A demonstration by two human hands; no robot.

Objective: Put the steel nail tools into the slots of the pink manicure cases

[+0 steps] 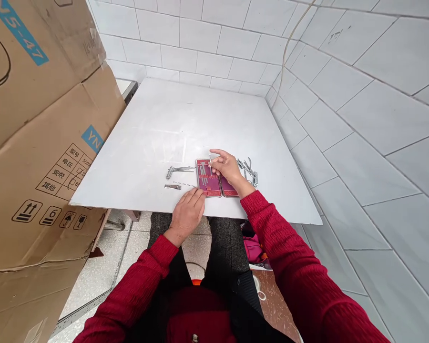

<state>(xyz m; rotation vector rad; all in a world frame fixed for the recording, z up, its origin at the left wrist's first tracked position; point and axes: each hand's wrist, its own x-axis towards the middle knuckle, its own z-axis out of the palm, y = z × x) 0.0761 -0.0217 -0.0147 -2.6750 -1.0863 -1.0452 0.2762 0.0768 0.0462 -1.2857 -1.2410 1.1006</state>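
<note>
A manicure case (209, 187), red and purple inside, lies opened flat on the white table. Several slim metal tools (203, 172) sit in its left half. My right hand (228, 167) is above the case, thumb and fingers pinching a thin metal manicure tool (210, 166) held upright; its kind is too small to tell. My left hand (189, 212) lies with fingers stretched out, the fingertips at the case's lower left corner. Left of the case are a nail clipper (172, 186), a larger clipper (170, 172) and a thin rod (185, 184). My right hand partly covers the case's right half.
More metal clippers and pliers-like tools (249, 170) lie right of the case. The white tabletop (200, 114) meets tiled walls (200, 43) behind and at right. Large cardboard boxes (32, 157) stand at left. The table's front edge is just above my legs.
</note>
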